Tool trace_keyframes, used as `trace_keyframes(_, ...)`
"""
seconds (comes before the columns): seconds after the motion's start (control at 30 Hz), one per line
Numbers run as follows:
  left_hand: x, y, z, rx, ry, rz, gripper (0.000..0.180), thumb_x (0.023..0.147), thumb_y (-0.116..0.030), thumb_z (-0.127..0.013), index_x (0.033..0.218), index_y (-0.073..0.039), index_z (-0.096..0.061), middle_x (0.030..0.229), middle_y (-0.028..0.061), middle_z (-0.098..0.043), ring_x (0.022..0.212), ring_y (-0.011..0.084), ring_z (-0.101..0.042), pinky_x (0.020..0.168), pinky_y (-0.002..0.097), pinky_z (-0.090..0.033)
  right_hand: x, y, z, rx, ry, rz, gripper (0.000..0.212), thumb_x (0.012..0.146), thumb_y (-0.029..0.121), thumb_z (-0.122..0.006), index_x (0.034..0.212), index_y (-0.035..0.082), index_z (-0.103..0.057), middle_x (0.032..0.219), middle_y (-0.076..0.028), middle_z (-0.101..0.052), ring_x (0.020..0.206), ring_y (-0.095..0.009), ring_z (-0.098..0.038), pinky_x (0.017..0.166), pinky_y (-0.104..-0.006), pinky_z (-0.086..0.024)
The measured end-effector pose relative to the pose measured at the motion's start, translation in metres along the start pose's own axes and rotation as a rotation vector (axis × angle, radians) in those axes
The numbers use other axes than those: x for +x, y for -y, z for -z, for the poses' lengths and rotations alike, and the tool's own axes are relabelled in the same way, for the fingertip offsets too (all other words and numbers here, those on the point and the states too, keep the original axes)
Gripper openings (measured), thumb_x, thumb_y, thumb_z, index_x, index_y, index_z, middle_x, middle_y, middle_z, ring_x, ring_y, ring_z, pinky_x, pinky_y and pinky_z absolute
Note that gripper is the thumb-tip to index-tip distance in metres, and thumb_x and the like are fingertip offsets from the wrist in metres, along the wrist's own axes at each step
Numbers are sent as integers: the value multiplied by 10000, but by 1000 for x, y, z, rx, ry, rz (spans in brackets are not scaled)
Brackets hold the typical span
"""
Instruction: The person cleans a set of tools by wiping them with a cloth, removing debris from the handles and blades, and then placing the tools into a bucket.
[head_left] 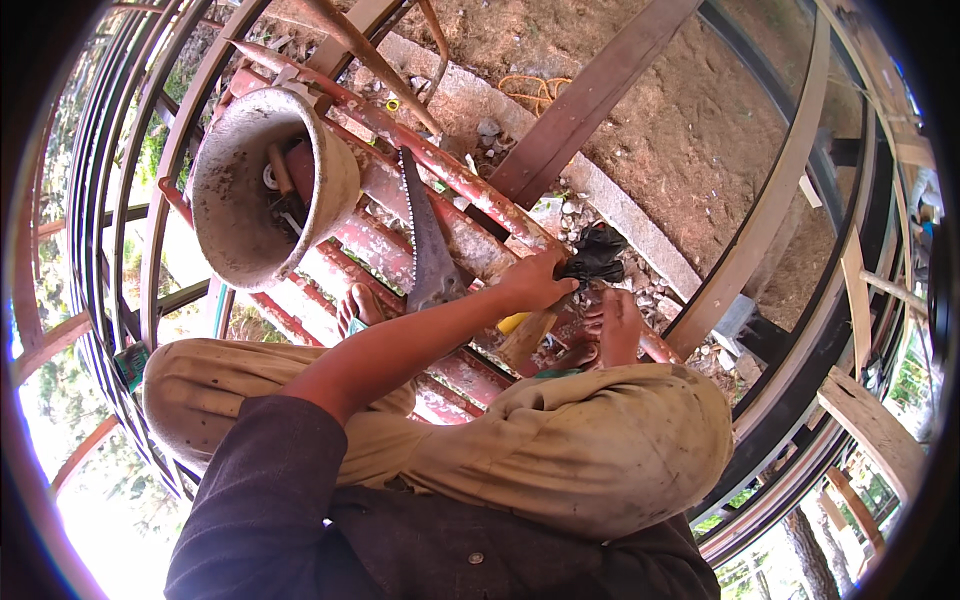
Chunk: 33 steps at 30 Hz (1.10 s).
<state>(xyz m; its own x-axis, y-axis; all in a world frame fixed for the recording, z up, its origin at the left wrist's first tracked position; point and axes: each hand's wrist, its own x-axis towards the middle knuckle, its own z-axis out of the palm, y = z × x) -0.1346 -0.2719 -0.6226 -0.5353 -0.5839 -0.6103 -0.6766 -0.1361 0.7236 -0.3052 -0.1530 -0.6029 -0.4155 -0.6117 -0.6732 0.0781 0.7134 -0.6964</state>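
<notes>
My left hand [535, 282] reaches across and grips a crumpled black plastic bag [597, 252]. Just below the bag is my right hand [617, 322], its fingers slightly bent and apart, with nothing visible in them. A handsaw blade [428, 235] with a toothed edge lies on the red metal slats, left of my left hand; my forearm covers its lower end. Under my left wrist a light wooden piece [527, 338] shows beside a bit of yellow [512, 322]. Whether that wood belongs to the saw, I cannot tell.
A dirty grey bucket [222, 190] holding a wooden-handled tool [280, 168] stands on the slatted platform [470, 378] at left. A brown board [600, 100] slants across beyond my hands. Stones and a concrete edge [630, 215] border bare earth below. Wooden bars curve around both sides.
</notes>
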Motion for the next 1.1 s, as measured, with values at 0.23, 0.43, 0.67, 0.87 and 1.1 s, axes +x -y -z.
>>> trace_keyframes(0.23, 4, -2, 12, -70, 35, 8, 512, 880, -412, -743, 1139, 17, -633, 1086, 214, -699, 1021, 329, -686, 892, 408, -520, -7, 27, -2, -672, 24, 972, 217, 841, 97, -736, 1040, 50, -665, 986, -149, -661, 885, -352, -661, 763, -416, -529)
trace_keyframes(0.43, -15, -14, 10, 80, -226, -264, 353, 876, -289, -692, 1105, -32, -617, 1075, 164, -672, 1003, 349, -660, 845, 447, -530, 5, 26, -7, -534, 139, 754, 151, 810, 27, -710, 948, 56, -655, 875, -135, -656, 834, -354, -660, 706, -424, -520)
trace_keyframes(0.67, -50, -8, 8, 492, -244, -892, 262, 752, -130, -691, 1003, -90, -626, 930, 60, -577, 906, 233, -603, 767, 384, -526, 9, 37, -1, -672, 238, 938, 166, 810, 16, -689, 957, 90, -665, 887, -97, -655, 834, -346, -657, 700, -439, -526)
trace_keyframes(0.87, -48, -11, -8, 548, -289, -897, 227, 781, -195, -637, 975, -76, -625, 926, 37, -575, 909, 211, -598, 752, 360, -525, 10, 46, 11, -842, 235, 959, 161, 800, 4, -667, 934, 93, -653, 869, -81, -636, 806, -319, -654, 673, -423, -531)
trace_keyframes(1.1, -51, -15, -30, 695, -86, -859, 238, 808, -226, -632, 974, -61, -670, 974, 62, -608, 973, 235, -596, 844, 378, -519, 7, 81, 5, -1097, 281, 1210, 134, 723, 58, -647, 834, 97, -583, 818, -49, -548, 840, -244, -598, 664, -372, -491)
